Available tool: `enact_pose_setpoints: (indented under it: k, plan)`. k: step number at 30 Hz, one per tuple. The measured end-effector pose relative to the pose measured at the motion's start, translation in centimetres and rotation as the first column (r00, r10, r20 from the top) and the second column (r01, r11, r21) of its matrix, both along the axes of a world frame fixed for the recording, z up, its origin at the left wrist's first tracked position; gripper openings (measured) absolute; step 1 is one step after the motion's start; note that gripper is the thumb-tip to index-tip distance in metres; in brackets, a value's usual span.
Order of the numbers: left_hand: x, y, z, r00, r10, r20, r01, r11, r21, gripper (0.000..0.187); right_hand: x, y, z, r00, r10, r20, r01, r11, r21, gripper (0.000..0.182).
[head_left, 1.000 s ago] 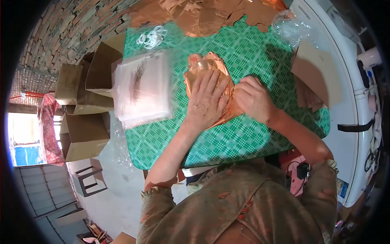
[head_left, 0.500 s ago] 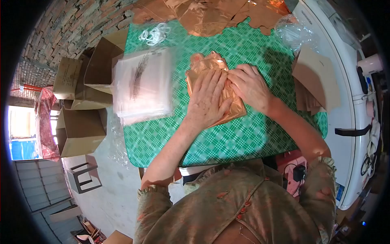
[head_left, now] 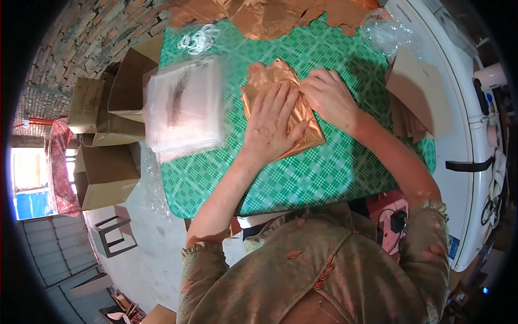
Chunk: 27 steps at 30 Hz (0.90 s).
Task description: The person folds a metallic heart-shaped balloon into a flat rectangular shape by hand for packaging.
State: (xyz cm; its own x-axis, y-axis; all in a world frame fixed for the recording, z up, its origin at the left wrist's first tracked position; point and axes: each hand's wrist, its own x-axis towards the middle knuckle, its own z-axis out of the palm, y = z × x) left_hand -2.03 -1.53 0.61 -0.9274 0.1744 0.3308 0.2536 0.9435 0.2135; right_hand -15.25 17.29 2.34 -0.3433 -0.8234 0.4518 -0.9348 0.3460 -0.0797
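Note:
A folded piece of shiny copper-coloured foil [head_left: 310,129], resembling a flat foil balloon, lies on the green checked tablecloth [head_left: 216,189]. Its upper edge is lobed and crinkled. My left hand [head_left: 272,121] rests flat on top of it, fingers stretched towards the far end and thumb out to the right. At the foil's right edge, my right hand [head_left: 329,97] has its fingers curled in and appears to pinch the edge; its fingertips are partly hidden. Left of the foil sits a stack of clear plastic bags [head_left: 186,119].
More copper foil [head_left: 259,19] spreads across the far edge. White cord [head_left: 199,39] lies behind the bags. Crumpled clear plastic [head_left: 388,32] and brown cardboard sheets [head_left: 418,92] are at the right, beside a white appliance [head_left: 458,216]. Open cardboard boxes [head_left: 110,173] stand at the left.
My right hand has shifted slightly up, its fingers more curled at the foil's edge. My left hand stays flat on the foil. The whole view has shifted a little.

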Motion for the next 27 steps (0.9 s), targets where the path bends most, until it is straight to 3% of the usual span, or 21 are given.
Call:
enact_pose_setpoints:
  k: [6,15,21,24,27]
  plan:
    - [0.0,0.1,0.2,1.0,0.001,0.011,-0.001,1.0,-0.01,0.073,2.7,1.3,0.7,0.99,0.095,-0.102,-0.105,0.989,-0.101,0.013]
    - [0.0,-0.1,-0.1,1.0,-0.006,-0.01,0.006,0.999,-0.053,0.057,7.1,5.0,0.4,0.979,0.192,0.065,-0.185,0.978,-0.101,0.018]
    - [0.0,-0.1,-0.3,1.0,-0.007,-0.02,0.006,0.998,-0.061,0.056,10.4,6.8,0.1,0.99,0.132,0.045,-0.128,0.988,-0.087,0.02]
    - [0.0,-0.1,-0.2,1.0,-0.007,-0.021,0.006,0.998,-0.057,0.056,10.7,6.9,0.6,0.988,0.126,0.085,-0.118,0.989,-0.09,0.021]
    - [0.1,0.1,-0.1,1.0,0.006,-0.022,-0.008,0.997,-0.077,0.057,9.4,6.4,1.4,0.955,0.095,0.281,-0.076,0.994,-0.079,0.019]
